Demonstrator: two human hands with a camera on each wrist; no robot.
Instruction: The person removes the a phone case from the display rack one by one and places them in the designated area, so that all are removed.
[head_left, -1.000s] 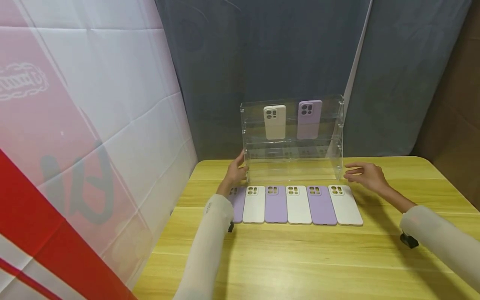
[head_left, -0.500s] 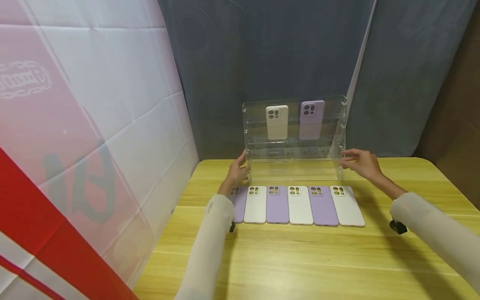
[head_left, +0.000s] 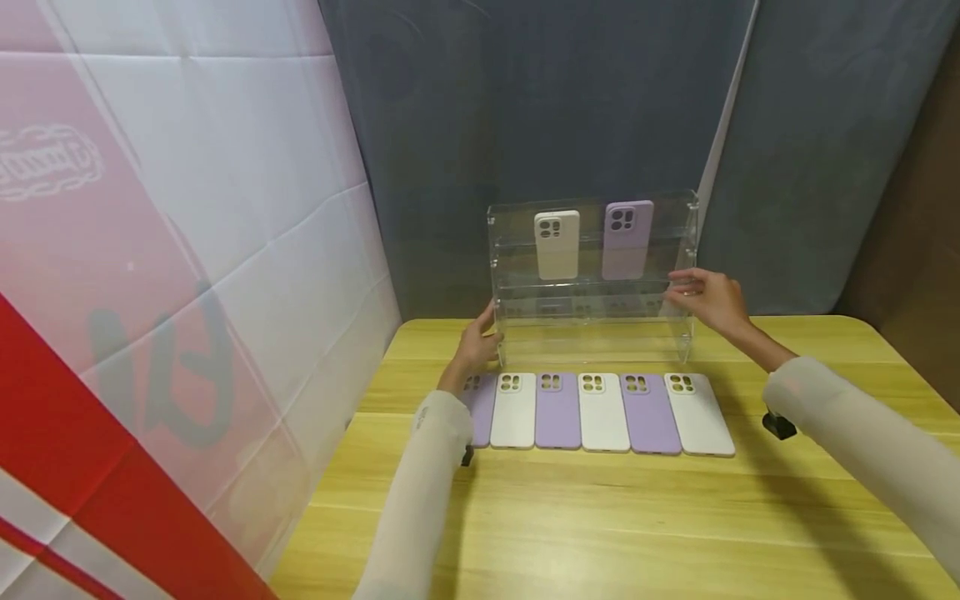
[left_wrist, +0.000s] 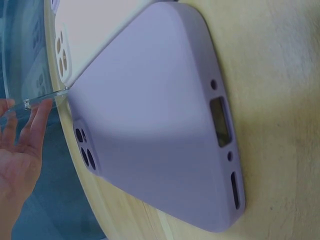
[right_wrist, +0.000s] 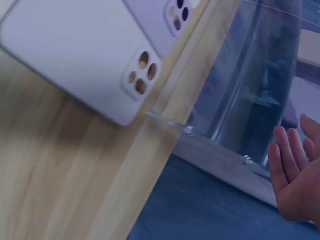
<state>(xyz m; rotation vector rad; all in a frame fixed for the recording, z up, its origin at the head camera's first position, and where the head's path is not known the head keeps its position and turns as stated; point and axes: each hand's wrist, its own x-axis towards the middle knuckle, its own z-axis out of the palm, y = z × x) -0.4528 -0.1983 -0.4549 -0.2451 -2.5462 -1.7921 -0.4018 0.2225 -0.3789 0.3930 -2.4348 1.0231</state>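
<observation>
- See-through tiered stand (head_left: 592,342) stands upright on the desk (head_left: 570,525), just behind a row of phone cases (head_left: 603,412); its long axis runs left to right, between the person's two grips.
- Left grip (head_left: 476,346) nearer: pinches the stand's left side, low down.
- Right grip (head_left: 712,300) sits higher, at the right side; fingers relaxed, thumb parted from them. Contact: can't tell.
- Stand looks glossy, thin-walled, with small bright fittings along its side edges.
- Upper tier bears a cream case (head_left: 557,246) and a lilac case (head_left: 627,242), set apart.
- Row: six flat cases, lilac alternating with white, camera cutouts toward the stand.
- Behind: grey curtain (head_left: 600,100).
</observation>
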